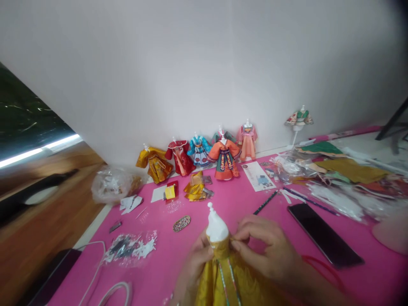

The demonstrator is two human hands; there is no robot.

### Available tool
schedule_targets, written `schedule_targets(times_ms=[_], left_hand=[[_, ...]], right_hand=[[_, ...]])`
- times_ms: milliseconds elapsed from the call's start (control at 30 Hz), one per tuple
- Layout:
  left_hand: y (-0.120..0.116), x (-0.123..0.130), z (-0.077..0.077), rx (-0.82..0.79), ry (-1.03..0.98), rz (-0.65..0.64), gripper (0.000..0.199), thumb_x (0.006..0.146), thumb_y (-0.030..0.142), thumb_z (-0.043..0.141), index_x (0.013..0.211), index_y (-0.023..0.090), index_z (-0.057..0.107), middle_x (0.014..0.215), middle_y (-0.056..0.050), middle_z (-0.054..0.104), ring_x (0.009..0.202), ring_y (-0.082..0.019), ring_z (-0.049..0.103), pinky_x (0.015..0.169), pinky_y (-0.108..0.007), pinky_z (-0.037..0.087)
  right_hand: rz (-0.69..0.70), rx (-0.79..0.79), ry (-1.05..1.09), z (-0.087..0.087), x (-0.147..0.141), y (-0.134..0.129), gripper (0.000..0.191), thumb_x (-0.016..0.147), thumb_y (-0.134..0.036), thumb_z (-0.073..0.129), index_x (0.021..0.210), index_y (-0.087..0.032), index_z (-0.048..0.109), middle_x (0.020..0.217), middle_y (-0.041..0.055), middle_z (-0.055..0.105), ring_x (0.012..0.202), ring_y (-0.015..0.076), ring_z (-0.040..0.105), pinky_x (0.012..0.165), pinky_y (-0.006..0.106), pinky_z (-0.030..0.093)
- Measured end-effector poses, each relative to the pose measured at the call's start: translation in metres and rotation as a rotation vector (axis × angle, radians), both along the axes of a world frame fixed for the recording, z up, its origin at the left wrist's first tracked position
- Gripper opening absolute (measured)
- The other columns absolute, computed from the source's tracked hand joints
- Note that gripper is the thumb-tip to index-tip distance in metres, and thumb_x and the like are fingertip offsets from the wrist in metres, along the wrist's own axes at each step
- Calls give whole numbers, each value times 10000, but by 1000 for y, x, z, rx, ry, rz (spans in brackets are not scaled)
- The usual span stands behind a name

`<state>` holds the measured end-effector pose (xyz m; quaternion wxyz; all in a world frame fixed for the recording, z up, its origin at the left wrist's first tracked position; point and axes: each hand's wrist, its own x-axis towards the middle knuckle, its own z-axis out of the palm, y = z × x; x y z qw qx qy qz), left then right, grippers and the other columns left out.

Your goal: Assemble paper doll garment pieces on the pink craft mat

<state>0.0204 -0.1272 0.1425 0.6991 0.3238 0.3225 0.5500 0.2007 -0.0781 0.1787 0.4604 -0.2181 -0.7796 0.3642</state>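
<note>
A small white doll dress form (pixel 217 227) stands upright in front of me, wearing a mustard-gold doll dress (pixel 223 276) with two patterned ribbons down its front. My left hand (pixel 199 255) is closed around the form's side at the bodice, its fingers partly behind the dress. On the other side my right hand (pixel 263 244) pinches the bodice's edge between thumb and forefinger. Whether a thread or another tiny thing is also in that pinch cannot be made out. The lower skirt runs out of view at the bottom.
Several dressed doll forms, one in orange (pixel 225 157), line the wall. A phone (pixel 323 233) lies right of my hand. Fabric pieces in plastic bags (pixel 350 174) spread at the right. An oval patterned case (pixel 182 223) and a clear bag of white bits (pixel 130 248) lie left on the pink mat (pixel 159 276).
</note>
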Motion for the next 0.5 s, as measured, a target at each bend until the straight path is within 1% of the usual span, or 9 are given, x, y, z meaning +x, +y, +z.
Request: schedule_targets(times_ms=[67,167,300,400,500], left_hand=[[0,4,3,16,-7,31,623,604,435,883,1138,180,688,973,-95,741,917,-305,712,877,-388,523],[2,10,8,58,-11,65,615,619,413,882,1153,180,685,1004,-93,743,971,-307,705,911,-382,513],[7,16,12,76,16,131,514,660,353,860,1115,182,694,1004,-85,753,1004,-298,698,945,-392,494],[11,19,12,78,81,224,440,673,306,859,1068,188,707,1021,-73,756,1015,-275,691,969,-384,473],[14,21,12,103,199,309,382,655,259,875,995,184,720,1014,-63,753,1022,-259,678,959,-361,467]], right_hand=[[-25,2,-10,-2,0,-1,145,844,-99,624,731,-189,643,693,-11,630,670,127,593,647,263,440],[-62,1,-22,-3,1,-1,170,868,-123,601,719,-194,643,680,-6,625,652,132,589,625,266,440],[-87,-7,-56,-1,5,1,142,891,-151,573,813,-200,680,753,11,663,712,147,622,662,268,462],[-113,-49,-129,-1,8,5,41,863,-218,639,852,-199,674,818,20,667,776,169,625,710,285,470],[-168,-97,-189,-4,8,11,117,832,-303,702,824,-198,652,812,23,660,787,193,618,717,310,461]])
